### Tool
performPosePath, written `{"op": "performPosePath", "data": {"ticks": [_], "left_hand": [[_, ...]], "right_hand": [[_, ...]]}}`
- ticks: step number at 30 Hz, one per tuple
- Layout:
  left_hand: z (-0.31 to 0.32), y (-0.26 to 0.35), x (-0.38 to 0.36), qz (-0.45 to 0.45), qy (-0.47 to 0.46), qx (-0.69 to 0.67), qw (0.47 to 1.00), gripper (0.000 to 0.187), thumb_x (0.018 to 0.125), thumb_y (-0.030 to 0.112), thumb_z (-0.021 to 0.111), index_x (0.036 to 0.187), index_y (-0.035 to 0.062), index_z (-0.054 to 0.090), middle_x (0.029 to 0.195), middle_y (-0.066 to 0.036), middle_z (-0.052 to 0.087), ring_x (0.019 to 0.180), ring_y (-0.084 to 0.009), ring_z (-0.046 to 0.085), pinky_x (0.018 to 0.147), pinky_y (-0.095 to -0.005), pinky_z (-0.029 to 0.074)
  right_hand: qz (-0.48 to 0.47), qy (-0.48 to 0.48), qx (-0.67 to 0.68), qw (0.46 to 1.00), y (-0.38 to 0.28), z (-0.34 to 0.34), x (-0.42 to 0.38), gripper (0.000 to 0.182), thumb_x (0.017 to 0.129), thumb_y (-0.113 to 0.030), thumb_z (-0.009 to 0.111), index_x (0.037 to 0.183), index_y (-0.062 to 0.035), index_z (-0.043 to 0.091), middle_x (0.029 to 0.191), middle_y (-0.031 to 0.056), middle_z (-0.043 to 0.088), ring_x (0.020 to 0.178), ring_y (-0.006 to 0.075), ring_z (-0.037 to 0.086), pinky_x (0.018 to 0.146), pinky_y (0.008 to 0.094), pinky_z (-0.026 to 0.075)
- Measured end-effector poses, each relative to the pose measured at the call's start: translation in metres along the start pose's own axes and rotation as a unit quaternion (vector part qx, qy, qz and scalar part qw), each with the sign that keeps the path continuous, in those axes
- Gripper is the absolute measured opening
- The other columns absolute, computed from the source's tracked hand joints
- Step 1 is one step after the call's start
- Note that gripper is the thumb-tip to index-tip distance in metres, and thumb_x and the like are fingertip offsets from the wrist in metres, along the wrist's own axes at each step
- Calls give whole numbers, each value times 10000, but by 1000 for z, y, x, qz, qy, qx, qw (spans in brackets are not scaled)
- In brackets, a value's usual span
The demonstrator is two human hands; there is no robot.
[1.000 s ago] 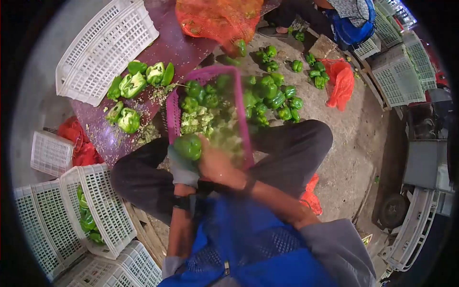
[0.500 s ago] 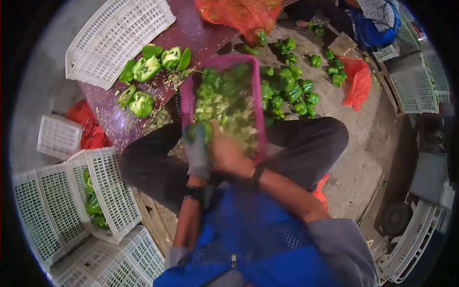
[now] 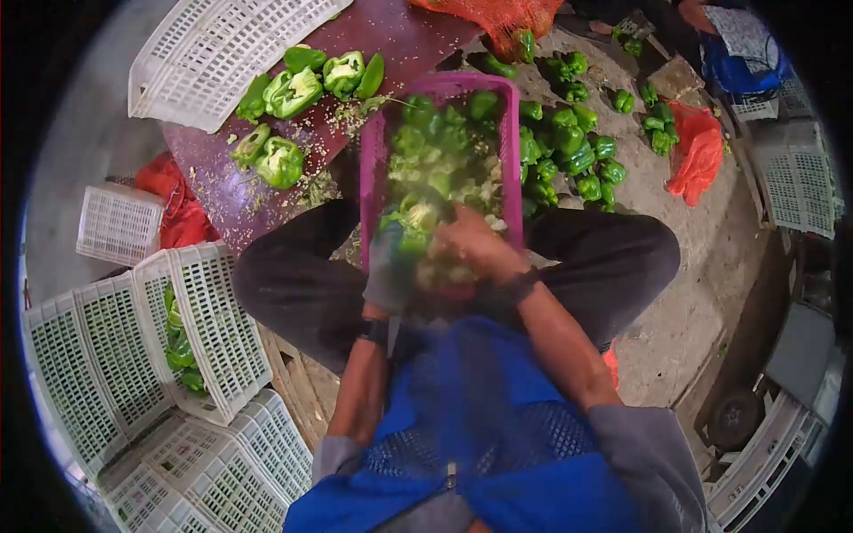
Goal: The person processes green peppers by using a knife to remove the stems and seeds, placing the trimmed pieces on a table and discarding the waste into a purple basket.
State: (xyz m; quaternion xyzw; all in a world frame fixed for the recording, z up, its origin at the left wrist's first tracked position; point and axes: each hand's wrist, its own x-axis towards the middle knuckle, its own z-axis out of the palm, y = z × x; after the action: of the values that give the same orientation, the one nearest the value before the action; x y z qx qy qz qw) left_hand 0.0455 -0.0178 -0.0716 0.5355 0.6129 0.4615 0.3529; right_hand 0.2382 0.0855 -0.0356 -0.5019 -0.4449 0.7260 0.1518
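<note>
My left hand (image 3: 388,271), in a grey glove, is closed around a green bell pepper (image 3: 418,218) whose pale inside shows at the top. Close beside it on the right, my bare right hand (image 3: 480,242) has its fingers curled in near the pepper. A dark, smeared shape shows by those fingertips; I cannot make out what it is. Both hands are over the near half of a pink plastic crate (image 3: 511,151) between my legs. Inside the crate lie whole green peppers and pale cut-out pepper cores (image 3: 489,191), partly hidden by the hands.
Cut peppers (image 3: 293,93) and scattered seeds lie on a dark red board at the upper left, by a tipped white crate (image 3: 209,67). Whole peppers (image 3: 569,147) are piled on the floor right of the pink crate. White crates (image 3: 89,382) stand lower left; red netting (image 3: 695,155) lies right.
The view has shifted, so the scene sits farther right and slightly higher. My right hand has drawn apart from the left, and the pepper's pale inside now shows.
</note>
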Motion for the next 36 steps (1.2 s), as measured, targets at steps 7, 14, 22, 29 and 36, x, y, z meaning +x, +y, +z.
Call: {"op": "performPosePath", "data": {"ticks": [7,14,22,29,36], "left_hand": [[1,5,2,-94,-41,-167,981,582,1087,416,634,1515,28,562,1323,-207,729,1136,-337,740,909,-442,636],[-16,42,8,-272,22,-593,757,680,1062,527,623,1505,16,559,1317,-216,716,1118,-352,734,902,-453,630],[-9,40,-1,-262,-27,-539,800,519,1103,439,597,1433,40,606,1295,-152,722,1143,-279,714,944,-391,593],[8,38,1,-263,-28,-631,729,389,1138,362,573,1370,60,648,1275,-97,727,1165,-216,697,981,-337,560],[37,29,20,-261,39,-435,861,428,1083,221,702,1440,-2,623,1238,-3,720,1147,-115,647,1026,-310,519]], "right_hand": [[74,95,87,989,-3,-14,18,604,917,-439,871,1142,91,686,688,70,637,542,179,563,485,365,409],[1,129,-50,990,1,-25,17,521,854,-370,877,1111,57,728,836,197,758,750,331,745,706,445,579],[-240,156,-176,942,-34,6,-26,317,877,-156,833,1129,22,757,972,207,775,816,354,742,757,439,575],[-249,28,-248,936,-38,28,-37,243,894,-23,792,1122,45,746,1002,203,759,893,351,754,817,417,581],[-224,70,-131,963,-21,30,-30,45,973,49,706,963,5,709,905,20,660,768,117,587,692,300,473]]}}
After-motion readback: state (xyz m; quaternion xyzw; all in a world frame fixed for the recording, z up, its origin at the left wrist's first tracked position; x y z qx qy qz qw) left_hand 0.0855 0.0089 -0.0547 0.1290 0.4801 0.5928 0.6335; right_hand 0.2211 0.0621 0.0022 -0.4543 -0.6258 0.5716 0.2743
